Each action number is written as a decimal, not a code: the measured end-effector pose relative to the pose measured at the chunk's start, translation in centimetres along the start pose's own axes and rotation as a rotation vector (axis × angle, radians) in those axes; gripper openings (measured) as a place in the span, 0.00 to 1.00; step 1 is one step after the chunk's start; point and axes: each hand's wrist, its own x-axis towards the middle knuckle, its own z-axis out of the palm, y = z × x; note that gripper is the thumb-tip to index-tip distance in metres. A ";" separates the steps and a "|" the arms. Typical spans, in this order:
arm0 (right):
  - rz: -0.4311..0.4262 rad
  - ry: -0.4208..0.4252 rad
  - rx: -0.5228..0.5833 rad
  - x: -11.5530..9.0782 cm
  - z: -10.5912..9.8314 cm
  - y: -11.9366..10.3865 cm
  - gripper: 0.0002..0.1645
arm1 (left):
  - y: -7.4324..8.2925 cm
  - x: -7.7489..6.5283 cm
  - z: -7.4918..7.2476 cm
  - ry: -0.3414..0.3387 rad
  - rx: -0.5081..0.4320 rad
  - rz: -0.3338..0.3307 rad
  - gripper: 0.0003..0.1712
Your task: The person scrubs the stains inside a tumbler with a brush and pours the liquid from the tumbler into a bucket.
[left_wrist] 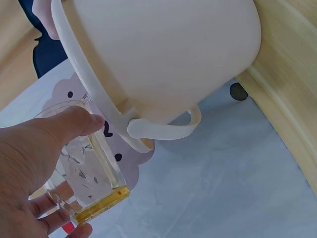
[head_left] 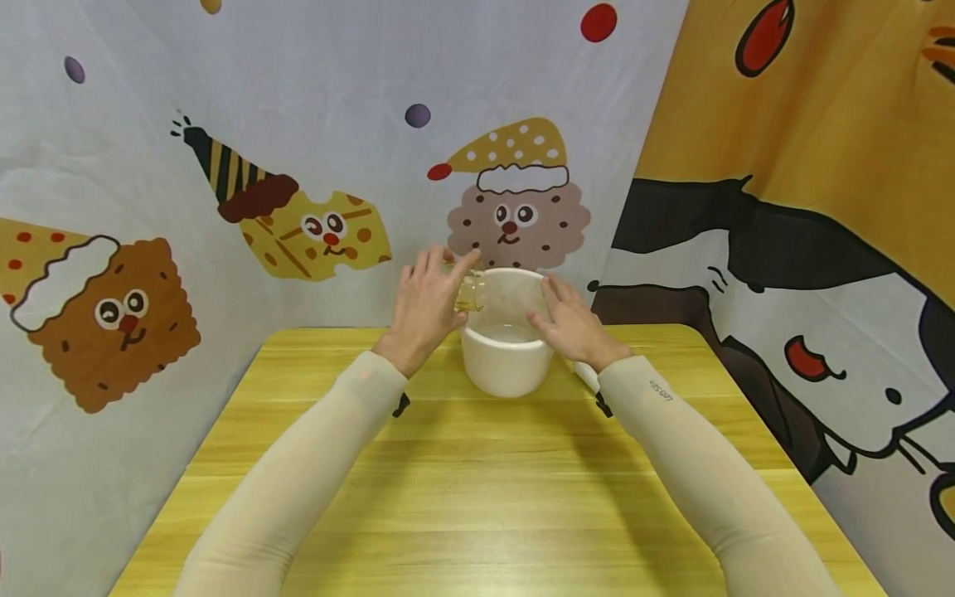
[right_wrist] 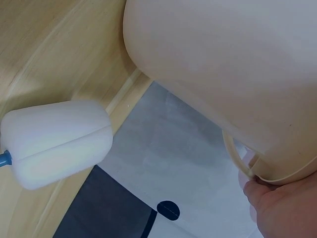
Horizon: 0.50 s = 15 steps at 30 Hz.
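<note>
A white bucket (head_left: 507, 365) stands on the table, its inside partly visible from above. My left hand (head_left: 429, 303) grips a clear drinking glass (head_left: 470, 292) at the bucket's left rim. The left wrist view shows this glass (left_wrist: 89, 168) tilted, with a yellow band at one end and the thumb across its side. A white loop handle (left_wrist: 163, 130) sticks out from the bucket there. On the opposite side my right hand (head_left: 578, 323) holds the bucket's rim. Seen from the right wrist, the right-hand fingers (right_wrist: 255, 193) are by another loop handle (right_wrist: 235, 153).
A white bottle-like container (right_wrist: 59, 141) with a blue neck (right_wrist: 5, 158) is on the table to the right, mostly hidden by my right arm in the head view. Behind the wooden table (head_left: 477, 497) hangs a printed cloth (head_left: 336, 99) with cartoon figures.
</note>
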 end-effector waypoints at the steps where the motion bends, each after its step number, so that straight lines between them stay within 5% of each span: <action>1: 0.000 0.000 0.000 0.0 0.0 0.0 0.55 | 0.0 0.0 0.0 -0.001 0.001 0.001 0.62; 15: 0.001 0.000 0.000 0.1 0.0 0.0 0.54 | 0.0 0.4 -0.4 0.007 0.015 0.040 0.61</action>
